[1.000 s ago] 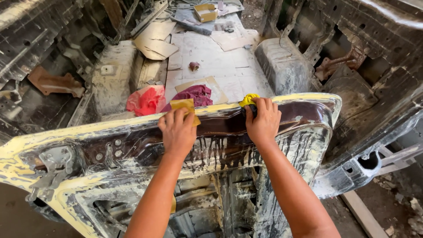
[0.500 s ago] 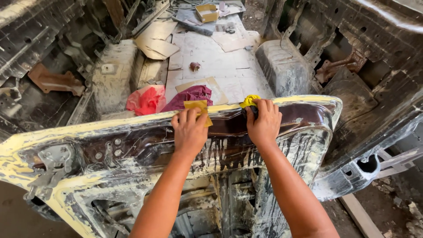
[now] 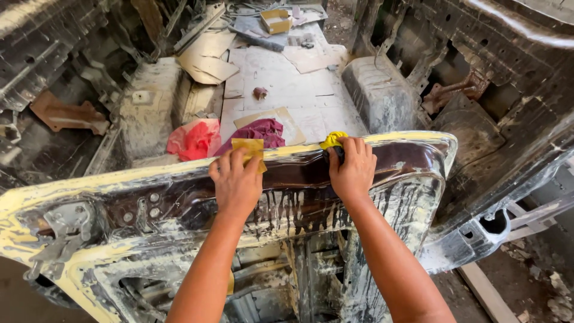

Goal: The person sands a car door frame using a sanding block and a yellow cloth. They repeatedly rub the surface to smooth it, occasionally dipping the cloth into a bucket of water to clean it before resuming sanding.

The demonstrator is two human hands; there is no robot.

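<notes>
The left hand (image 3: 236,182) presses a yellow sheet of sandpaper (image 3: 249,149) flat against the top edge of the stripped car door (image 3: 412,161), fingers spread over it. The right hand (image 3: 351,170) is curled tight over a yellow cloth (image 3: 332,140), gripping the same edge nearer the right corner. The sandpaper looks thin and floppy, best held under a flat palm; the wet door looks heavy, stiff and probably slippery. Beyond the edge lie a red rag (image 3: 194,139) and a maroon rag (image 3: 261,130).
</notes>
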